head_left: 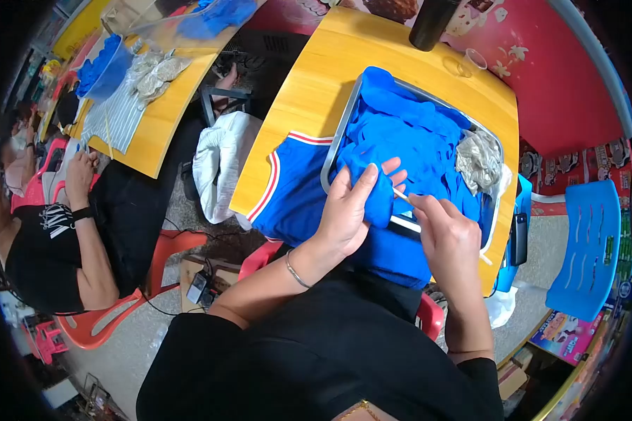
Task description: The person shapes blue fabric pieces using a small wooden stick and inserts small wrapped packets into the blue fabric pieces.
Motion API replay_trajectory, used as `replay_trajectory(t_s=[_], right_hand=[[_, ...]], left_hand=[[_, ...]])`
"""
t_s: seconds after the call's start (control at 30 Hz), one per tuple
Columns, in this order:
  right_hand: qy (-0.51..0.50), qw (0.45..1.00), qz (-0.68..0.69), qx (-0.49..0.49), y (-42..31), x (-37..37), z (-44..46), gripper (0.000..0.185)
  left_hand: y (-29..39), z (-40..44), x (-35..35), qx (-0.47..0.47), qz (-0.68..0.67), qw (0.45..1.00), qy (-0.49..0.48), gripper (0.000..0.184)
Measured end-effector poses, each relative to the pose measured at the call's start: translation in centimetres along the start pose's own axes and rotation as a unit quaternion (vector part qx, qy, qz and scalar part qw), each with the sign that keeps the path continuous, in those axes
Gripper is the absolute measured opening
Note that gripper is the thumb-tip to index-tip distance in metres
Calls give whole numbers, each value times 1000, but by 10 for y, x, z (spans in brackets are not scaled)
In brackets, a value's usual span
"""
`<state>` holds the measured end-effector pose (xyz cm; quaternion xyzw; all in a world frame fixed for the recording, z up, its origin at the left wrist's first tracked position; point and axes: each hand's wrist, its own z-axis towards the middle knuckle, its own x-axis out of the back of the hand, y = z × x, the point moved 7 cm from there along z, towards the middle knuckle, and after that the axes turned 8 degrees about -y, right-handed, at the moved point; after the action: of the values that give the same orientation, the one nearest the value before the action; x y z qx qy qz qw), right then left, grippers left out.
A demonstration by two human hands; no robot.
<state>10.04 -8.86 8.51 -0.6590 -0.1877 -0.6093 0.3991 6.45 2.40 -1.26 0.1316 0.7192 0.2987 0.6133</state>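
My left hand (344,214) holds a blue, soft-looking piece (380,202) between thumb and fingers, above the near side of a metal tray (328,165). In my right hand (448,231), the fingers are pinched on a thin white stick (401,196), its tip close to the blue piece. Whether tip and piece touch, I cannot tell. Many similar blue pieces (414,137) fill the tray in a loose heap. A crumpled clear plastic bag (478,161) lies at the tray's right side. Blue cloth with red-and-white trim (288,186) lies under the tray's near left.
A yellow table (298,84) bears the tray, a dark bottle (434,24) and a clear cup (473,62). On the left, another person (56,245) sits at a second table (151,144) with a blue-filled tub (105,70). A blue chair (586,245) stands right.
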Motion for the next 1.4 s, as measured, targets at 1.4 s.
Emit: replay_trajectory(t_s=[1.4], right_hand=[[36, 912, 407, 30, -3, -30, 49, 48]], left_hand=[[10, 13, -19, -18, -187, 982, -16, 36]])
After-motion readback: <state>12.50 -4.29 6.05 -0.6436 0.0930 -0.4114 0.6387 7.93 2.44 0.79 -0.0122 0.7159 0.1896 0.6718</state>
